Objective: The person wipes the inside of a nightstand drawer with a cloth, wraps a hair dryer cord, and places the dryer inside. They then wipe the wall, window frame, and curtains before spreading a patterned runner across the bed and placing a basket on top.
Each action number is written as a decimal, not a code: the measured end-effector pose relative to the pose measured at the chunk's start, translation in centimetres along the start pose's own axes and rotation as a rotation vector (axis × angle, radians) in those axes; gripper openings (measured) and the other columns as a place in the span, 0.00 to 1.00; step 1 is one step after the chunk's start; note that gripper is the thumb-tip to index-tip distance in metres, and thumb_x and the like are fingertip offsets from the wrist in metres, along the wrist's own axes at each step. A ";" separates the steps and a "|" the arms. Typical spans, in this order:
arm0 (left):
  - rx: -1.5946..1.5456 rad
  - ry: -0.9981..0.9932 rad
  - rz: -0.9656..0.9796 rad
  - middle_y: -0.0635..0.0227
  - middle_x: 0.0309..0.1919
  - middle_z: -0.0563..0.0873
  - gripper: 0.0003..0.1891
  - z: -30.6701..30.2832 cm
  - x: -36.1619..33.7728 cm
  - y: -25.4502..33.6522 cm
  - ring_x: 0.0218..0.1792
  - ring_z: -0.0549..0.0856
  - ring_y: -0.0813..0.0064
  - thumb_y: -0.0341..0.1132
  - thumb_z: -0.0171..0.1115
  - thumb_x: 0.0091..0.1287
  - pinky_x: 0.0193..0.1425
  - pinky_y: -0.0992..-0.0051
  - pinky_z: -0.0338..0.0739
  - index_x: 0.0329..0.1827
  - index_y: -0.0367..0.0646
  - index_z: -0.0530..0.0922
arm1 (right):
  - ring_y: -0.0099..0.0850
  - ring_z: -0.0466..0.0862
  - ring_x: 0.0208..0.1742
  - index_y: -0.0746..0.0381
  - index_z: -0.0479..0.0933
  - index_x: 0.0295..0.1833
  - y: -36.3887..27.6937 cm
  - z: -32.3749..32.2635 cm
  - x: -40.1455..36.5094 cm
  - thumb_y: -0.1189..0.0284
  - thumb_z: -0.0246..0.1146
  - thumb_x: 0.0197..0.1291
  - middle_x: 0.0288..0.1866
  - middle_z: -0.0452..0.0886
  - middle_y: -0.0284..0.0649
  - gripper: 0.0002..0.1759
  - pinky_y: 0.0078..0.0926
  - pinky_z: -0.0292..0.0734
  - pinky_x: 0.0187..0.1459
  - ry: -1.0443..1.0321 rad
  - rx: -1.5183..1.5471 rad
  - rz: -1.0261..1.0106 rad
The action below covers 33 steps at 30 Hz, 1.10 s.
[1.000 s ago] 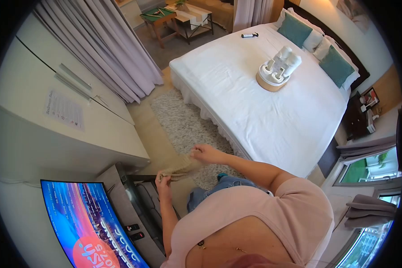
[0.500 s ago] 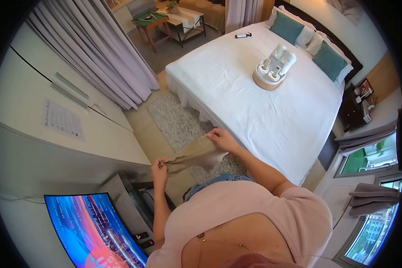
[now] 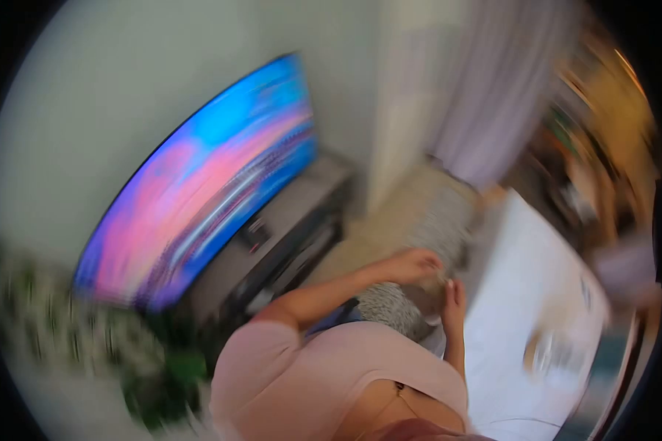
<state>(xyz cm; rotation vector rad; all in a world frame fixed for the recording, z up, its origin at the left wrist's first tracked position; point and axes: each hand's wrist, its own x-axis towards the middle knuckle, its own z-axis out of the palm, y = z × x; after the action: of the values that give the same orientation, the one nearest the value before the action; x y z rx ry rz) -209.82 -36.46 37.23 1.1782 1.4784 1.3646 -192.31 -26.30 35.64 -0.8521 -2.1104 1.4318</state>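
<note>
The picture is badly blurred by motion. My left hand (image 3: 413,264) and my right hand (image 3: 453,298) are close together, just above my lap, at the edge of the white bed (image 3: 526,279). Between them is a small bunch of tan cloth (image 3: 432,288), which both hands seem to pinch. Its shape is lost in the blur. My left arm reaches across from the lower left. The forearm of my right arm rises along the bed's side.
A lit curved TV (image 3: 198,184) stands on a dark low cabinet (image 3: 294,228) at the left. A grey rug (image 3: 445,217) lies beyond my hands. Pale curtains (image 3: 485,88) hang at the back. Green foliage (image 3: 88,338) blurs the lower left. A round tray (image 3: 552,354) sits on the bed.
The view has swung sharply, putting the TV upper left and the bed at right. My hands, which held the cloth stretched apart, have come together.
</note>
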 end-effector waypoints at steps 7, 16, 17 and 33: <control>0.462 0.550 -0.152 0.57 0.39 0.84 0.12 -2.9 -21.1 11.4 0.41 0.83 0.63 0.37 0.52 0.66 0.45 0.67 0.75 0.48 0.42 0.77 | 0.19 0.71 0.34 0.63 0.71 0.42 -3.7 10.3 -1.9 0.64 0.55 0.64 0.33 0.73 0.31 0.12 0.17 0.67 0.34 -0.767 0.298 -0.034; 0.705 1.972 0.057 0.69 0.39 0.81 0.13 -14.5 -62.7 28.6 0.37 0.78 0.79 0.34 0.58 0.62 0.41 0.77 0.75 0.48 0.40 0.77 | 0.19 0.71 0.31 0.64 0.73 0.40 -7.4 20.9 -8.4 0.74 0.62 0.57 0.30 0.74 0.31 0.08 0.19 0.69 0.33 -1.060 0.100 -0.259; 0.693 2.065 0.125 0.68 0.41 0.80 0.14 -16.1 -68.7 29.8 0.38 0.78 0.77 0.34 0.58 0.62 0.42 0.76 0.75 0.50 0.40 0.76 | 0.20 0.72 0.31 0.64 0.73 0.41 -6.6 21.9 -9.0 0.74 0.62 0.57 0.31 0.75 0.32 0.08 0.19 0.69 0.33 -1.040 0.120 -0.251; 1.861 2.975 -0.734 0.54 0.42 0.80 0.33 -23.3 -110.4 37.7 0.44 0.78 0.53 0.58 0.65 0.51 0.46 0.58 0.72 0.54 0.44 0.72 | 0.26 0.74 0.29 0.65 0.71 0.38 -6.5 31.6 -19.1 0.70 0.60 0.58 0.27 0.75 0.39 0.09 0.25 0.71 0.34 -0.599 -0.071 -0.233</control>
<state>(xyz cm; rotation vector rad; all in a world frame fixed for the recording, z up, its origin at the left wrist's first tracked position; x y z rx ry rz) -199.29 -149.48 72.83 1.0178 -1.2448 0.2600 -201.30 -62.17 29.84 -0.1845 -2.5939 1.6296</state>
